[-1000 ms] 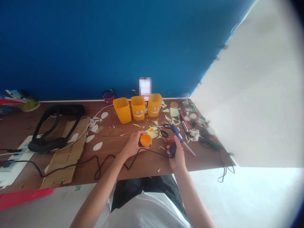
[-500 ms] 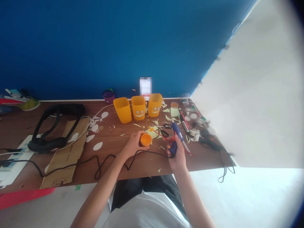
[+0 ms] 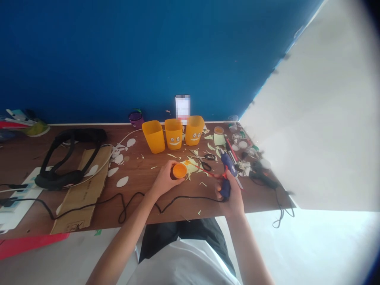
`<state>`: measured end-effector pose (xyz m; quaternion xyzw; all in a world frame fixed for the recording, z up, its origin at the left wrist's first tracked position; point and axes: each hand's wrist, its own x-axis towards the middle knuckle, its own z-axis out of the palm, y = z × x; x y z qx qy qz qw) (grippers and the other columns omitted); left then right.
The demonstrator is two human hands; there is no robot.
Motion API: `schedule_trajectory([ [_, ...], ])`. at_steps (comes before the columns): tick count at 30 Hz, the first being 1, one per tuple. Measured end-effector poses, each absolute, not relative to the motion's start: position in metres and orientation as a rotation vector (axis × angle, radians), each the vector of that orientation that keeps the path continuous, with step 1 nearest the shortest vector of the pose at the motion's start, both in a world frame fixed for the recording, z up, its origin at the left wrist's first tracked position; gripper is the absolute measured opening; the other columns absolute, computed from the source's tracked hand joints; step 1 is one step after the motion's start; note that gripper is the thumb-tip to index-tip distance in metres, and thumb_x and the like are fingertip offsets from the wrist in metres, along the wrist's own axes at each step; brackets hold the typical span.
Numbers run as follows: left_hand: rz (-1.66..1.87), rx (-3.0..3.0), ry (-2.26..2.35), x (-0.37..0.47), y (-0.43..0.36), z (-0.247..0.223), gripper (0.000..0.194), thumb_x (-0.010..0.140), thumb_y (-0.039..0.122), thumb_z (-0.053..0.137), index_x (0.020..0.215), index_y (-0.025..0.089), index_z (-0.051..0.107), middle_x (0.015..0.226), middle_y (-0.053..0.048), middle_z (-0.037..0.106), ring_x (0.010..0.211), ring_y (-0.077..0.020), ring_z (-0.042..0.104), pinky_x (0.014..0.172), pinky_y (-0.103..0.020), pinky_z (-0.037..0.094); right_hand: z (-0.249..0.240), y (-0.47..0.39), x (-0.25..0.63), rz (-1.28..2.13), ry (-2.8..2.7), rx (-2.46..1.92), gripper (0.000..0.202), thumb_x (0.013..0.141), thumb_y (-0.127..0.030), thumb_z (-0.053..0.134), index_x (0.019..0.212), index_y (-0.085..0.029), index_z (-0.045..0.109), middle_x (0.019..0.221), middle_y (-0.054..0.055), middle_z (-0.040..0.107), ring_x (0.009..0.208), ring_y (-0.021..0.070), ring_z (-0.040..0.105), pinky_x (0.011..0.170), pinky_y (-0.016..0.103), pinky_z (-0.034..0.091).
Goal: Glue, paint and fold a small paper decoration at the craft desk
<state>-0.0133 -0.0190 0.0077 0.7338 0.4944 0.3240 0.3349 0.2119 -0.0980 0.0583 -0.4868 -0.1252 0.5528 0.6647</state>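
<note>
My left hand (image 3: 166,180) is wrapped round a small orange cup (image 3: 179,170) near the middle of the table. To the right, my right hand (image 3: 233,194) grips a blue glue gun (image 3: 228,164) by its handle, its nozzle pointing up and away from me. A thin red stick (image 3: 202,169) with an orange tip runs from near my right hand toward the cup; how it is held is unclear. Scissors (image 3: 206,165) lie between the hands. Behind stand three yellow cups, the left one (image 3: 153,137) plain, the middle (image 3: 173,134) and right (image 3: 194,130) with faces.
A black head strap (image 3: 59,182) and cardboard (image 3: 80,209) lie at left beside a white power strip (image 3: 20,202). A black cable (image 3: 190,197) crosses the front. White petal shapes (image 3: 122,181), green scraps (image 3: 219,139) and a second glue gun (image 3: 264,179) lie about.
My right hand has moved right with the glue gun, away from the cup. My left hand has shifted slightly left and up with the orange cup.
</note>
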Motion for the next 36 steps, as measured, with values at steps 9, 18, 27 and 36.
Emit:
schedule_trajectory([
  [9,0.980,2.090,1.409,-0.014,-0.018,0.008,0.050,0.073,0.023,0.072,0.117,0.025,0.050,0.122,-0.005,0.060,0.113,-0.0265,0.054,0.100,-0.042,0.040,0.068,-0.115,0.212,1.395,-0.577,-1.235,0.039,0.079,-0.054,0.068,0.080,-0.014,0.067,0.045,-0.002,0.052,0.033,0.0069,0.041,0.031,0.017,0.030],
  [18,0.973,2.162,1.389,-0.015,-0.019,0.006,0.054,0.070,0.017,0.072,0.119,0.025,0.050,0.127,-0.005,0.060,0.118,-0.0276,0.051,0.103,-0.044,0.039,0.063,-0.110,0.195,1.309,-0.725,-1.282,0.038,0.077,-0.054,0.071,0.076,-0.015,0.069,0.046,0.000,0.056,0.035,0.0092,0.046,0.035,0.019,0.036],
  [27,0.963,2.160,1.360,-0.015,-0.020,0.005,0.051,0.072,0.024,0.074,0.118,0.026,0.053,0.125,-0.006,0.060,0.119,-0.0277,0.052,0.103,-0.044,0.039,0.057,-0.103,0.189,1.329,-0.667,-1.282,0.040,0.073,-0.055,0.073,0.070,-0.016,0.065,0.046,-0.001,0.056,0.034,0.0086,0.045,0.034,0.019,0.033],
  [36,0.961,2.079,1.370,-0.015,-0.021,0.011,0.055,0.074,0.031,0.075,0.121,0.025,0.049,0.128,-0.007,0.059,0.120,-0.0278,0.053,0.103,-0.044,0.040,0.049,-0.099,0.199,1.427,-0.534,-1.154,0.038,0.079,-0.053,0.067,0.078,-0.015,0.068,0.050,-0.001,0.057,0.034,0.0056,0.040,0.032,0.017,0.027],
])
